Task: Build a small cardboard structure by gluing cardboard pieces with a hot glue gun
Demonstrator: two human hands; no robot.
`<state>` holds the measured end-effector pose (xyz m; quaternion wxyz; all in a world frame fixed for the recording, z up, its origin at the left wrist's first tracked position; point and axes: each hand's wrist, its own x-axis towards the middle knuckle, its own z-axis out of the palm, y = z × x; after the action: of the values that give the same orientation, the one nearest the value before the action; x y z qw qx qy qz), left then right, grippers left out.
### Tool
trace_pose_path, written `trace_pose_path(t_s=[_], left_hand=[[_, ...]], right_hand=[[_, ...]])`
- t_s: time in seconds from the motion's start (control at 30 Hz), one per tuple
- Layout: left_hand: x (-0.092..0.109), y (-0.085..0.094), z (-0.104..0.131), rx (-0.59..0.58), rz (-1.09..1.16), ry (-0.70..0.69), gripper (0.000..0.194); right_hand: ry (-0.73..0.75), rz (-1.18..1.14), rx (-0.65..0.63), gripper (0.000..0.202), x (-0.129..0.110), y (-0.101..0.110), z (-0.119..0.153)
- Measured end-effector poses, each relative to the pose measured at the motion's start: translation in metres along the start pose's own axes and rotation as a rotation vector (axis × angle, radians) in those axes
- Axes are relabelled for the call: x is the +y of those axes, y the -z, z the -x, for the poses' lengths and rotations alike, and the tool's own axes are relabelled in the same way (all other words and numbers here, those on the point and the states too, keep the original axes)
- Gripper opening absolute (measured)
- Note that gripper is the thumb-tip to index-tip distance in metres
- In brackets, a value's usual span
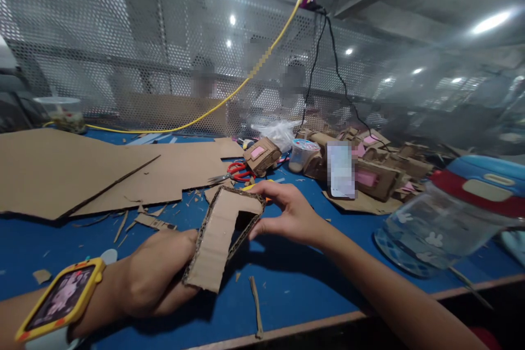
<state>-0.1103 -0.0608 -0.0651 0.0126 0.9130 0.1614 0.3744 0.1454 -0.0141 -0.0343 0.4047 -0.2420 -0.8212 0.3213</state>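
Note:
Between my two hands is a small cardboard piece [215, 229], an angular hollow shape with ragged corrugated edges and a dark opening on its right side. My left hand [158, 270], with a yellow-framed watch [61, 298] on the wrist, is closed along its left edge; those fingertips are hidden behind the cardboard. My right hand [289, 213] pinches its upper right corner between thumb and fingers. The piece is tilted and held above the blue table [303, 295]. Just beyond it lie red-handled scissors [240, 171] and a small cardboard box with a pink patch [262, 156].
Large cardboard sheets [102, 169] cover the table's left side, with scraps [153, 221] in front. A phone [341, 169] leans against piled cardboard pieces [379, 175]. A clear plastic jug [435, 224] stands right. Behind are a lidded cup [302, 154], a yellow cable [229, 99] and perforated mesh [123, 38].

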Motion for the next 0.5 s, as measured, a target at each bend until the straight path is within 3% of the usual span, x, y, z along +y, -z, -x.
trace_pose_path(t_s=[0.27, 0.4, 0.5], left_hand=[[0.004, 0.004, 0.001, -0.072, -0.037, 0.023, 0.025], [0.000, 0.000, 0.007, 0.100, -0.142, 0.130, 0.014], [-0.011, -0.001, 0.005, 0.249, -0.169, 0.294, 0.017]], right_hand=[[-0.047, 0.001, 0.040, 0.042, -0.002, -0.002, 0.000], [-0.044, -0.046, -0.023, 0.035, 0.002, 0.005, -0.001], [-0.077, -0.100, -0.020, 0.047, 0.006, 0.009, 0.000]])
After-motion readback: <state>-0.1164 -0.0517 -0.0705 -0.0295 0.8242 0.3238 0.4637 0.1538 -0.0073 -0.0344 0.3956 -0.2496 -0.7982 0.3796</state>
